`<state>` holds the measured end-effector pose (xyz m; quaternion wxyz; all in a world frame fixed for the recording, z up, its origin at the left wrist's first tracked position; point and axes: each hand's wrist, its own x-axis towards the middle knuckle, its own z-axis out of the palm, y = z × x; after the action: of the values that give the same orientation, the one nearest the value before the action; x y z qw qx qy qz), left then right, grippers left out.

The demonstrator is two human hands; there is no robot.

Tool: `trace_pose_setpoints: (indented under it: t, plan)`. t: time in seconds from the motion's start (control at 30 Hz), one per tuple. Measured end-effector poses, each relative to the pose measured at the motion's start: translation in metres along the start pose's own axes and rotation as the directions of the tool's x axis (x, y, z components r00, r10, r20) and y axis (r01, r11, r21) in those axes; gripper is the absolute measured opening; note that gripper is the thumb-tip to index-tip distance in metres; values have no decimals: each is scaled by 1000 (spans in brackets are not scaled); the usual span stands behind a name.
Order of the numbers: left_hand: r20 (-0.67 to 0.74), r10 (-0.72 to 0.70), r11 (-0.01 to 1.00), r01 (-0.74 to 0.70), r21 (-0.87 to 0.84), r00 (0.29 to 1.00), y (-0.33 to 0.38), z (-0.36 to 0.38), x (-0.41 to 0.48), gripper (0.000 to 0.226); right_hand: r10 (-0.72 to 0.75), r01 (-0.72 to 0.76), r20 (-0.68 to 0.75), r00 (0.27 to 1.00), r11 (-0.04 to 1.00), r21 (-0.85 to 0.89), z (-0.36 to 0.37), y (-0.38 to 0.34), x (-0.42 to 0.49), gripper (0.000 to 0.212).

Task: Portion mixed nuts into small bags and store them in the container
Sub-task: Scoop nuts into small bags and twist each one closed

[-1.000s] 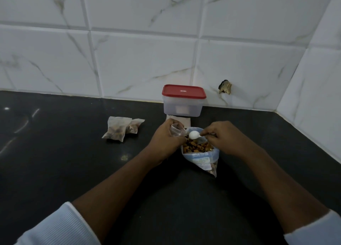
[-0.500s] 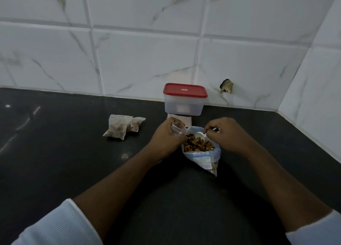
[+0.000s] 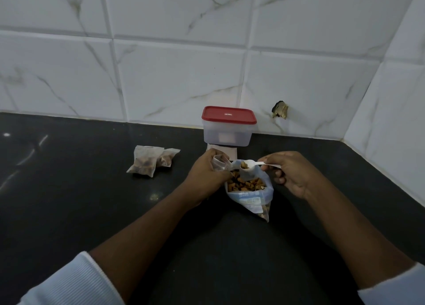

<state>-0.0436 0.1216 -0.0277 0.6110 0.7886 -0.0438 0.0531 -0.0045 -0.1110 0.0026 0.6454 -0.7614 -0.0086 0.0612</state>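
Black stone worktop (image 3: 69,212) under white veined wall tiles (image 3: 184,74). Left hand (image 3: 207,178) curled round a small clear bag (image 3: 219,163), gripping it near its mouth, just beside the rim of the big nut bag (image 3: 249,197). Right hand (image 3: 289,173) pinching the handle of a white spoon (image 3: 257,164) between thumb and fingertips, other fingers loosely bent underneath. Spoon bowl loaded with a few nuts, held about level above the big bag's open mouth, close to the small clear bag. Big nut bag standing open on the worktop between both hands, full of brown mixed nuts (image 3: 246,185), its lower corner pointing toward the camera. Behind it, against the tiles, a clear container (image 3: 227,134) with red lid (image 3: 228,115) on — and a pale flat packet (image 3: 224,151) lying at its front. Well off to the left, two filled small bags (image 3: 151,161) lying against each other. White ribbed sleeves (image 3: 69,286) at the lower corners.
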Motion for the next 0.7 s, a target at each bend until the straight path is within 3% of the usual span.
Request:
trace_pose_setpoints:
  t: [0.3, 0.4, 0.5, 0.57, 0.7]
  plan:
    - [13, 6, 1000, -6, 4, 1000, 0, -1, -1, 38, -226, 217, 83, 971, 970, 105, 14, -11, -17, 20]
    - [25, 30, 999, -30, -26, 999, -1, -1, -2, 42, -385, 411, 165, 908, 894, -178, 25, -10, -25, 21]
    - [-13, 71, 997, -71, -21, 997, -2, 0, -2, 36, -488, 579, 313, 815, 663, -475, 34, -8, -28, 27]
    - [-28, 75, 997, -75, -20, 997, -2, 1, -2, 36, -526, 624, 343, 778, 581, -524, 34, -6, -28, 30]
    - [12, 47, 996, -46, -74, 999, -1, 0, -3, 44, -599, 623, 210, 773, 656, -425, 21, -13, -26, 25]
